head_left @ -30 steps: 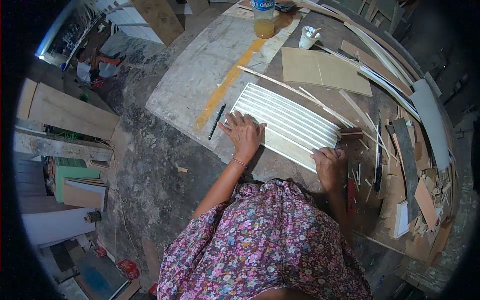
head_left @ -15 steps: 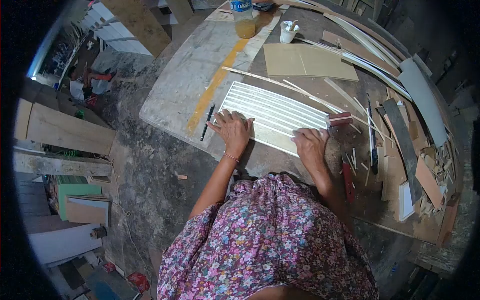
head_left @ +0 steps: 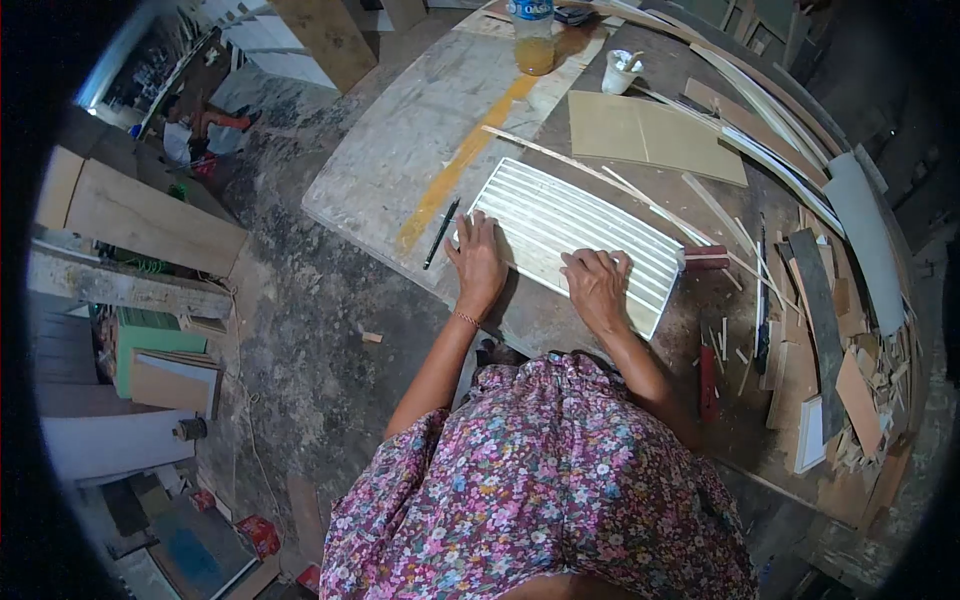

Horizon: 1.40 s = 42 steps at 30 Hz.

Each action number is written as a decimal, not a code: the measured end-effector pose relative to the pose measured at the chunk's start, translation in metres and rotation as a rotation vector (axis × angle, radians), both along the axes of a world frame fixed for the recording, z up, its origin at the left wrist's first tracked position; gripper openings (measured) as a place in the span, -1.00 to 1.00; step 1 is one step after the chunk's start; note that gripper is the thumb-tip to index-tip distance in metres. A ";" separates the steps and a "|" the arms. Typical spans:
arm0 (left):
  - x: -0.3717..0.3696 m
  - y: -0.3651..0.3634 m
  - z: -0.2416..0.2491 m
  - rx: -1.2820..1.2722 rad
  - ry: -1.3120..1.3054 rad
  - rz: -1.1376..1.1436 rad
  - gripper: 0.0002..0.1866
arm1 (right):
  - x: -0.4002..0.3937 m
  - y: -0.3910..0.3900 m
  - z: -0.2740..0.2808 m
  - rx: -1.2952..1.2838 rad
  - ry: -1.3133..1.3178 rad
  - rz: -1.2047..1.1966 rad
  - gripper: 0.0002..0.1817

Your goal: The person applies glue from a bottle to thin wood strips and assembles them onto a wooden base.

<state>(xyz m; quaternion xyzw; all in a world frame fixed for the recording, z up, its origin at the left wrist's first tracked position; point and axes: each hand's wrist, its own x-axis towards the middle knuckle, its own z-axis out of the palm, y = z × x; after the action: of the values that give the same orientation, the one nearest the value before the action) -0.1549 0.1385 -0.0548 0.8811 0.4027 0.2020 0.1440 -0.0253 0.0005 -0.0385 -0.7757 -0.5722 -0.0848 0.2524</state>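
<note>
A pale panel with white parallel strips (head_left: pixel 590 222) lies at a slant on the worktable. My left hand (head_left: pixel 479 262) rests at the panel's left end, fingers spread and touching its edge. On the near side, toward the middle, my right hand (head_left: pixel 600 288) lies on the panel with its fingers slightly bent and apart. Neither hand is wrapped round anything. Just left of my left hand is a black pen-like tool (head_left: pixel 441 234). A dark red block (head_left: pixel 706 258) sits against the panel's right end.
Thin wooden strips (head_left: pixel 560 157) lie beyond the panel, near a flat brown board (head_left: pixel 655 136). A white cup (head_left: pixel 621 73) and a bottle (head_left: pixel 534 45) stand farther back. Offcuts (head_left: pixel 860 400) crowd the right side. A red-handled tool (head_left: pixel 708 382) lies nearby. Another person (head_left: pixel 185 140) sits far left.
My right hand has moved left along the panel, from its right end toward the middle. My left hand stays at the left end. The whole view has shifted slightly.
</note>
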 end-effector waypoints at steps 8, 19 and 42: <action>-0.005 -0.010 -0.013 0.184 0.063 0.035 -0.60 | 0.002 0.012 -0.003 0.086 -0.070 -0.001 -0.89; 0.001 -0.006 -0.011 0.180 0.151 0.090 -0.60 | 0.001 0.030 -0.009 0.123 -0.049 0.057 -0.87; 0.002 -0.006 -0.011 0.219 0.150 0.105 -0.59 | 0.001 0.033 -0.017 0.150 -0.040 0.010 -0.88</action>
<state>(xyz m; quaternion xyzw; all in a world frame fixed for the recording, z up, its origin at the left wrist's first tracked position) -0.1530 0.1328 -0.0654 0.8818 0.4335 0.1856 0.0058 -0.0243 0.0339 -0.0551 -0.7497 -0.5731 -0.1417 0.2989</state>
